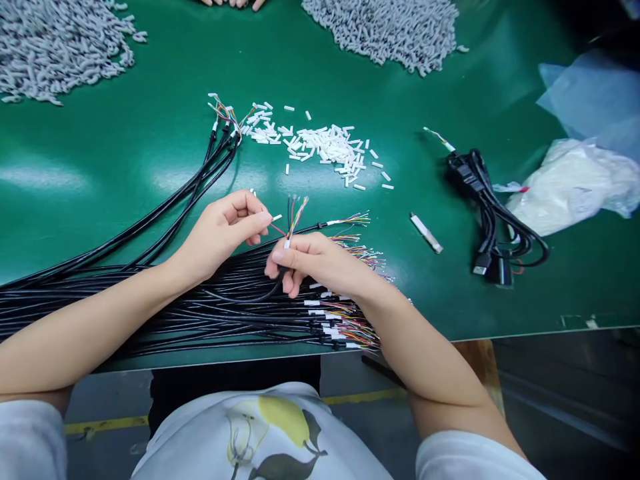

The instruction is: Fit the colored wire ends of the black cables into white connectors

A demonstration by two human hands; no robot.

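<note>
1. Black cable sits in the right hand in the head view, near the middle of the green table and above a broad row of other cables
2. Its wire end points away from the person, leaning slightly right; from the right hand's grip, the cable curves back leftward. Coloured wires fan out above a white sleeve
3. The right hand is closed narrowly, thumb and fingers pinching the cable near that sleeve
4. The left hand is narrow too, its fingertips holding a red wire drawn leftward from the fan; a small white tube shows just beside them
5. Any print on the sleeves is too small to read. A yellow fruit with dark leaves is printed on the person's white shirt
6. The row of cables lies lengthwise left to right, wire ends toward the right. More cables slant up beside a scatter of white tubes
7. To the right lie a slim pale tool, a coiled black cord with a USB plug, a plastic bag and a clear sheet
8. Grey pieces form a left pile and a right pile; another person's fingers show between them at the far edge of view
</note>
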